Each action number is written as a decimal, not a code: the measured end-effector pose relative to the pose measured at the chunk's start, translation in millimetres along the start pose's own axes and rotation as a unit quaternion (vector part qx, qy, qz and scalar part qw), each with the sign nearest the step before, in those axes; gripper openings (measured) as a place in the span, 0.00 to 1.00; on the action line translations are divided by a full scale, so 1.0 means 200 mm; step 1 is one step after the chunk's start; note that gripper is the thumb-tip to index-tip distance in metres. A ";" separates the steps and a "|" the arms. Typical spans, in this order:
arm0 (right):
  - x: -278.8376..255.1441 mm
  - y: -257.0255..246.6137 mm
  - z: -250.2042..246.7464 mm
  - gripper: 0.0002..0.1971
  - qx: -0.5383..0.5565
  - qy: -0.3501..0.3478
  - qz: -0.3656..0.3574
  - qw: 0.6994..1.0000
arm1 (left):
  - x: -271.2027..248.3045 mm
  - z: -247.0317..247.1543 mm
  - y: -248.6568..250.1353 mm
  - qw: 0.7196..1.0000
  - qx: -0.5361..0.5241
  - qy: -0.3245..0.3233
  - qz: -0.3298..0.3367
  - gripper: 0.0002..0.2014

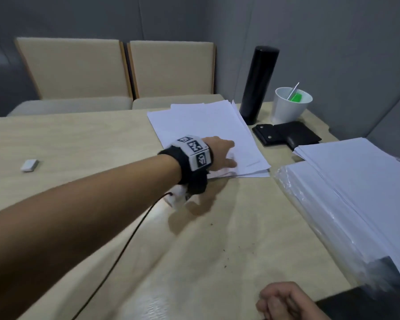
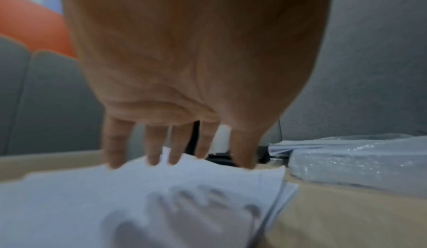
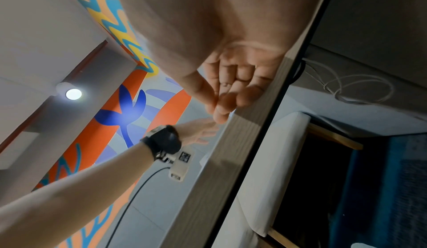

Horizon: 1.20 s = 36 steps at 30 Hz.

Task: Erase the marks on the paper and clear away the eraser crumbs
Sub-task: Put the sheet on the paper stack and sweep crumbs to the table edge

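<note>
A loose stack of white paper [image 1: 206, 128] [image 2: 115, 197] lies at the middle-right of the wooden table [image 1: 79, 139]. My left hand [image 1: 226, 155] [image 2: 175, 151] [image 3: 198, 131] reaches across to it, its straight, spread fingers touching the top sheet near the stack's front edge. A small white eraser [image 1: 29, 165] lies alone far to the left. Dark eraser crumbs [image 1: 224, 250] are scattered on the bare wood in front of the stack. My right hand [image 1: 284, 301] [image 3: 231, 91] sits at the table's near edge, fingers curled against the thumb, with nothing seen in it.
A black flask [image 1: 259, 84], a white cup [image 1: 291, 107] and a black wallet [image 1: 286, 135] stand behind the stack at the right. Plastic-wrapped paper reams [image 1: 356, 192] fill the right side. Two beige chairs [image 1: 79, 70] stand beyond the table. A black cable [image 1: 125, 250] trails from my left wrist.
</note>
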State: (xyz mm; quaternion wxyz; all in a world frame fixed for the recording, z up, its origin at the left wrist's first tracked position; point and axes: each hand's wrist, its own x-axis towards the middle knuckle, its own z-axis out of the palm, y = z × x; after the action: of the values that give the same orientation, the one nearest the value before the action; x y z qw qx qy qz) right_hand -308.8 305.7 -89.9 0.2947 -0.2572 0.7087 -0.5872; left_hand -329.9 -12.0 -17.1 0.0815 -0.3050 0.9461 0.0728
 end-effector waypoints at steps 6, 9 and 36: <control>0.02 0.08 -0.04 0.24 -0.082 0.013 -0.035 0.996 | -0.20 0.03 -0.33 0.977 -0.090 0.011 -0.192 0.25; 0.00 0.06 -0.02 0.26 -0.082 0.024 -0.052 0.995 | -0.15 0.03 -0.32 0.923 -0.322 0.042 -0.205 0.20; -0.03 -0.01 -0.02 0.22 -0.045 0.011 -0.030 0.998 | -0.62 0.19 -0.11 0.983 -0.030 -0.122 0.135 0.38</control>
State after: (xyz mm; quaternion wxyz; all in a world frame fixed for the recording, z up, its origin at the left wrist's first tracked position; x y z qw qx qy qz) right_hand -307.8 312.8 -87.2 0.2572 -0.2845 0.7298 -0.5660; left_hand -213.6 46.9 -32.0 0.1764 -0.1661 0.9588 0.1483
